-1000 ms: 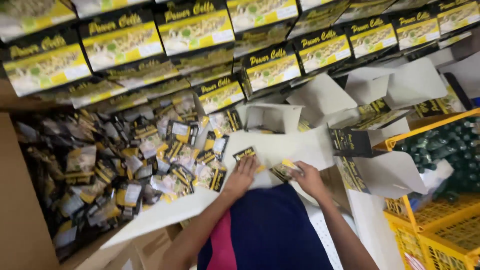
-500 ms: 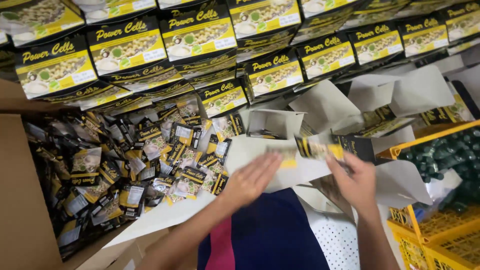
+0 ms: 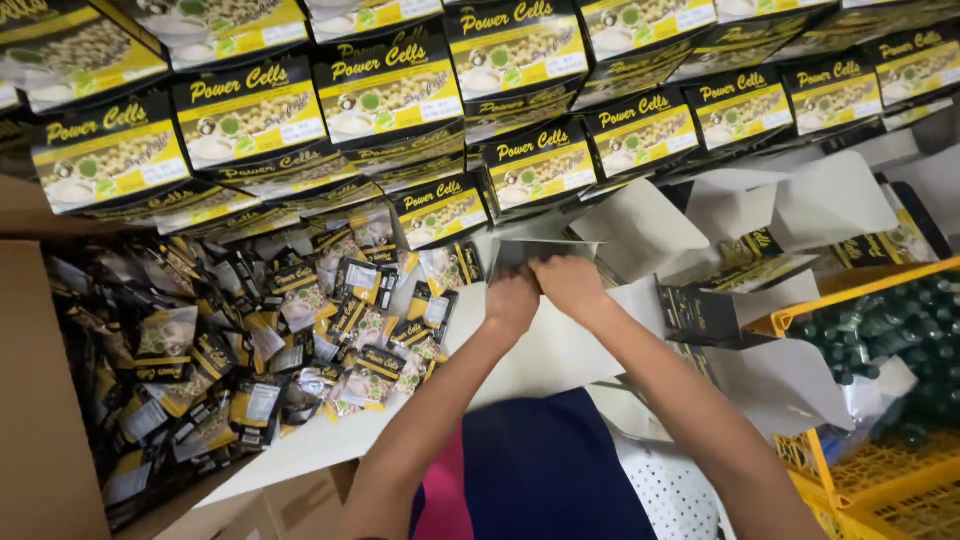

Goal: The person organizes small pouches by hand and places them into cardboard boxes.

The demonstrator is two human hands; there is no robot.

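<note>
Both hands meet at the open top of a small grey box (image 3: 545,252) standing just beyond the sachet pile. The left hand (image 3: 512,300) is curled, fingers closed at the box's near edge; the right hand (image 3: 570,282) is likewise bent, fingers pinching the same rim. The box's flaps stand up, pale inside. Sachets (image 3: 250,350) fill a carton to the left; printed cartons (image 3: 390,85) are stacked beyond; a yellow crate (image 3: 860,480) sits on the right.

Glossy foil sachets (image 3: 250,340), matt white cardbd flaps (image 3: 640,225), glossy printed boxes (image 3: 385,85), yellow plastic crate (image 3: 860,480).
</note>
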